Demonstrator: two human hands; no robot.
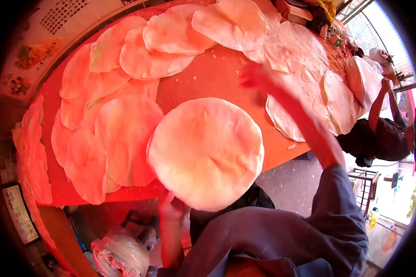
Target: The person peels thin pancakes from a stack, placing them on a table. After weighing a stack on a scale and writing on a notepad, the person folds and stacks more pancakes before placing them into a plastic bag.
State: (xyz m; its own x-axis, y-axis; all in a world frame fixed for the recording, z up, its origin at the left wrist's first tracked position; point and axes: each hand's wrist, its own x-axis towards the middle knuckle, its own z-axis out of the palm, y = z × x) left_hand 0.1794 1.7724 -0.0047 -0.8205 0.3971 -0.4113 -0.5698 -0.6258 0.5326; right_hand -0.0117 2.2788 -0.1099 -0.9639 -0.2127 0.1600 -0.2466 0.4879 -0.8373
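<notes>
A pale, round, thin flatbread (205, 152), perhaps more than one layered, juts over the near edge of the table. My left hand (172, 207) grips its lower left rim from below, with most of the fingers hidden under it. Above the orange tabletop, my right hand (256, 76) is stretched out and smeared by motion, so its fingers cannot be made out. Nearest to it are the overlapping flatbreads (300, 55) on the right. More round flatbreads (127, 138) lie overlapped at the left, and others (229, 23) along the far side.
The orange table (194, 78) has small white flakes on it. Below its near edge sits a plastic bag (120, 256). Another person (379, 131) is at the right with raised arms, by a white bag (363, 78). A dark metal rack (363, 187) stands at lower right.
</notes>
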